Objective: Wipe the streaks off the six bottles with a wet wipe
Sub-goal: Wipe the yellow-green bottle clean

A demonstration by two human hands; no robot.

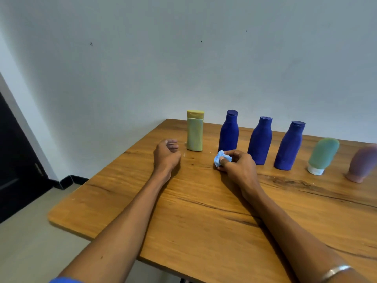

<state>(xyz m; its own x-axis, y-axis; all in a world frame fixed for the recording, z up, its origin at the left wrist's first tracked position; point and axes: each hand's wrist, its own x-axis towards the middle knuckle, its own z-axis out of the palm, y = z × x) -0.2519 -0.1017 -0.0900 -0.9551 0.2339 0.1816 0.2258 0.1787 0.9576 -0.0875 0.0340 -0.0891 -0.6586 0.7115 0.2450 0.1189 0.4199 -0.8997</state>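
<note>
- Bottles stand in a row along the far side of the wooden table (204, 211), six in all, close to the wall (183, 58).
- From the left: a yellow-green bottle (194, 131) with a yellow flip cap, upright.
- Next come three dark blue bottles: the first blue bottle (228, 132), the second blue bottle (260, 141) and the third blue bottle (289, 147), all upright and apart from one another.
- Further right a teal tube (323, 155) stands on its white cap, and a mauve tube (362, 163) stands on its pinkish cap at the right edge of the view.
- The right hand (237, 166) rests on the table just in front of the first blue bottle, its fingers and thumb curled round a crumpled light blue wet wipe (221, 158).
- Whether the wipe touches the bottle behind it cannot be told.
- The left hand (166, 154) rests on the table just left of the yellow-green bottle, fingers loosely curled and holding nothing, not touching the bottle.
- A metal bangle (336, 271) sits on the right forearm near the bottom edge.
- At the far left a dark door (12, 160) meets the floor (30, 242).
</note>
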